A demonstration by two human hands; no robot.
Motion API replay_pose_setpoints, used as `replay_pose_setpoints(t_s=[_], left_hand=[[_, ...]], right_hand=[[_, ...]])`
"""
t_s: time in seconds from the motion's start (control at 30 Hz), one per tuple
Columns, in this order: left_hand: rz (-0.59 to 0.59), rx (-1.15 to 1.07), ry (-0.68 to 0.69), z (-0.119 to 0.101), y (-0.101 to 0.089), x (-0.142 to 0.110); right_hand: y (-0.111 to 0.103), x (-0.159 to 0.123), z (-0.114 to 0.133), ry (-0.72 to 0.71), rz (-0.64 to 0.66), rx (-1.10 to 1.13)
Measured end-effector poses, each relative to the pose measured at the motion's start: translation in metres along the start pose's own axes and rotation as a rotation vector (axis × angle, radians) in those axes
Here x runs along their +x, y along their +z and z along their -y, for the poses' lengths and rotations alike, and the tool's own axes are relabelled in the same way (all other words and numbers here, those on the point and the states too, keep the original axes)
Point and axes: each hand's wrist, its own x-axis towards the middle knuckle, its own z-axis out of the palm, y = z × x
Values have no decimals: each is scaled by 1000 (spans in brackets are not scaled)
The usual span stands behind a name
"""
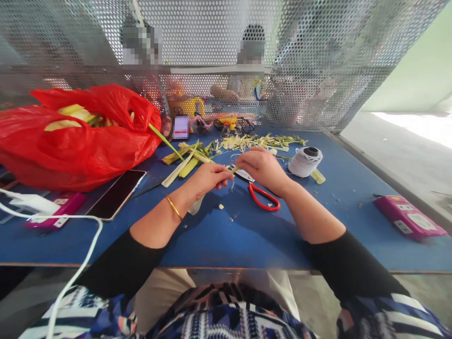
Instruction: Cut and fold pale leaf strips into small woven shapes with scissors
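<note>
My left hand (213,179), with a gold bangle at the wrist, pinches a long green stalk (165,141) near its end. That stalk runs back to the left, past the red plastic bag. My right hand (260,165) is closed with fingertips at the same end, where a pale strip (236,169) shows between the hands. Thin white thread ends hang beneath the fingertips. Red-handled scissors (263,197) lie on the blue table below my right hand, their blades partly hidden. A white thread spool (305,161) stands to the right.
A red plastic bag (116,155) of plant pieces fills the left side. Leaf strips (180,169) and pale trimmings (236,142) lie beyond my hands. A dark phone (118,193), white cable (95,240) and purple packet (409,217) are on the table. A perforated metal screen (300,84) stands behind.
</note>
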Motion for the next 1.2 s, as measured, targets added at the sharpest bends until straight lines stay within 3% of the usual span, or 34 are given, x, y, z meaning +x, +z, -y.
replay_pose_setpoints(t_s=[0.13, 0.23, 0.37, 0.47, 0.87, 1.2], left_hand=[[-79, -151, -134, -1, 1, 2], [-146, -266, -214, -4, 1, 2], [-143, -389, -239, -5, 1, 3], [-105, -412, -241, -2, 3, 3], [-25, -397, -246, 2, 7, 1], [-34, -379, -248, 1, 9, 0]], right_hand=[[-37, -6, -17, 408, -233, -267], [-53, -15, -33, 542, -49, -451], [-35, -24, -48, 486, 316, -508], [-16, -27, -55, 451, 412, -506], [-6, -29, -66, 589, 410, -581], [-17, -19, -50, 620, 296, -611]])
